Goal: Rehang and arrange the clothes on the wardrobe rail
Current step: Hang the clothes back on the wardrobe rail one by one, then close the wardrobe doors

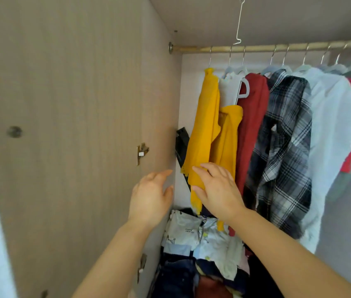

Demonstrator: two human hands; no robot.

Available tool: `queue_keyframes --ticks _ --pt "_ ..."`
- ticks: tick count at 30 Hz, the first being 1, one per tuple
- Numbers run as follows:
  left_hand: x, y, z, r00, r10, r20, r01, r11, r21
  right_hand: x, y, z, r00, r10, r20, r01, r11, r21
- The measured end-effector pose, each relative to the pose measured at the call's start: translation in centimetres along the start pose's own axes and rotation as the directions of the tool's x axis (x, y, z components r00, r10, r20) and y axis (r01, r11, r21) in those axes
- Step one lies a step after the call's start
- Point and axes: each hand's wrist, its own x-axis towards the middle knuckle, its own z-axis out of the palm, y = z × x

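one limp yellow garment (pixel 204 125) hangs from the round metal rail (pixel 256 48).

An open gap runs between the side wall (pixel 159 104) and the yellow top (pixel 204 125) — the rail (pixel 191 48) is bare there. Further right, hanging clothes (pixel 284 136) sit packed close — a pile of clothes (pixel 202 244) fills the space below.

Pale wood-grain wardrobe door (pixel 62 125) with brass hinge (pixel 142 152), softly daylit.

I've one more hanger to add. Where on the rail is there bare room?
The rail is bare between its wall bracket and the hook of the yellow garment. Rightward from there hangers crowd it; below, folded clothes are piled.
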Motion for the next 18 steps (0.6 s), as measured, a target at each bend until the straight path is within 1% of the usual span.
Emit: queue_keyframes --ticks 5,9,12,15,17,18 --pt "-3.9 1.1 -5.8 0.994 0.092 -0.062 -0.097 0.993 -0.069 -2.0 -4.8 -3.4 0.998 0.043 -0.055 -0.046 0.997 -0.057" --pt "-7.2 0.6 -11.0 0.976 0.191 -0.104 -0.202 0.973 -0.109 -3.6 -9.7 -6.2 0.991 0.080 -0.106 -0.087 0.994 -0.063" --pt "-9.2 0.0 -14.7 0.956 0.257 -0.142 -0.274 0.955 -0.116 -4.6 -13.5 -8.2 0.989 0.095 -0.115 -0.104 0.992 -0.074" --pt "-10.8 -0.6 -17.9 0.912 0.335 -0.238 -0.364 0.927 -0.087 -5.4 -16.4 -10.1 0.988 0.090 -0.127 -0.103 0.990 -0.099" --pt "-11.6 -1.0 -19.8 0.855 0.398 -0.333 -0.441 0.895 -0.062 -5.8 -18.1 -11.3 0.985 0.067 -0.160 -0.085 0.990 -0.111" --pt "-11.9 -1.2 -20.6 0.831 0.407 -0.380 -0.463 0.884 -0.065 -5.9 -18.8 -11.9 0.982 0.055 -0.183 -0.078 0.990 -0.116"
